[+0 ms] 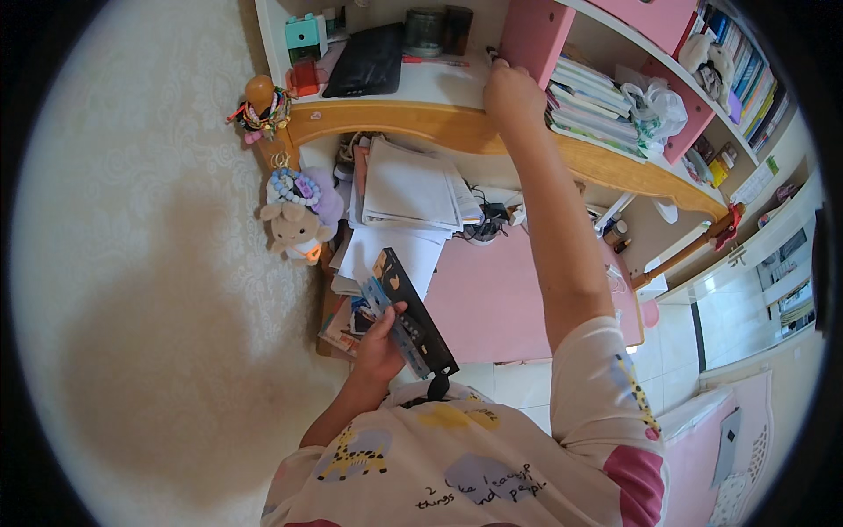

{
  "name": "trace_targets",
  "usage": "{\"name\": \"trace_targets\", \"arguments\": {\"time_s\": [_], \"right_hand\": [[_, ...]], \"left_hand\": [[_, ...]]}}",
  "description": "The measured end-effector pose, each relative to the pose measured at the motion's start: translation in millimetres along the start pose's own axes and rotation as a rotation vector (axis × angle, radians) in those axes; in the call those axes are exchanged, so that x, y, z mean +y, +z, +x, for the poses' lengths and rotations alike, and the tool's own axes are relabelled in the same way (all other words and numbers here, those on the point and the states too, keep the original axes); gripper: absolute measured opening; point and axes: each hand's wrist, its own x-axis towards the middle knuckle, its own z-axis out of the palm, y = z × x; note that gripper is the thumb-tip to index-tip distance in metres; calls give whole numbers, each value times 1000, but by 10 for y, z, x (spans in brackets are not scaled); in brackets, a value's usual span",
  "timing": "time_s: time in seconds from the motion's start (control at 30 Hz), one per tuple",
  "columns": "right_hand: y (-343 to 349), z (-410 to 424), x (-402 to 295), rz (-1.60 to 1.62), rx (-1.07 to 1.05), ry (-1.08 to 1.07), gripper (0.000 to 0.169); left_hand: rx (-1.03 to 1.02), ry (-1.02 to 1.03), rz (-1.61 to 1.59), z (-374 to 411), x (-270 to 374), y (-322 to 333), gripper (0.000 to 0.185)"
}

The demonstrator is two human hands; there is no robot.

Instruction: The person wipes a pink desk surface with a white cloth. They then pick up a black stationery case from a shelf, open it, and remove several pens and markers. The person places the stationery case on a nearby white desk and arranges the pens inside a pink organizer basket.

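My left hand grips a flat black box together with a translucent blue plastic piece, perhaps a ruler or pen case, low in front of my chest. Stretched up to the white shelf, my right hand is curled beside the pink divider. A small dark object shows at its fingertips, most of it hidden. Left of this hand a red pen lies on the shelf. Further left is a black pouch.
A pink desktop spreads below, with stacked papers on its left. Plush toys and bracelets hang at the shelf's left post. Books and a plastic bag fill the compartment right of the divider. A wooden rail edges the shelf.
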Motion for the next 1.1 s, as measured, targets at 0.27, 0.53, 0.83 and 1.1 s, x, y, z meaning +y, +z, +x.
{"name": "trace_targets", "arguments": {"time_s": [0.27,0.53,0.83,1.1], "right_hand": [[-424,-1575,-117,394,202,-194,11],[-102,-2709,-118,484,-86,-348,18],[35,-3000,-78,393,-165,-337,26],[2,-3028,-45,539,-231,-353,36]], "left_hand": [[109,66,167,118,-26,142,25],[184,200,188,543,-126,285,22],[231,174,152,566,-282,361,37],[165,181,199,603,-282,283,37]]}}
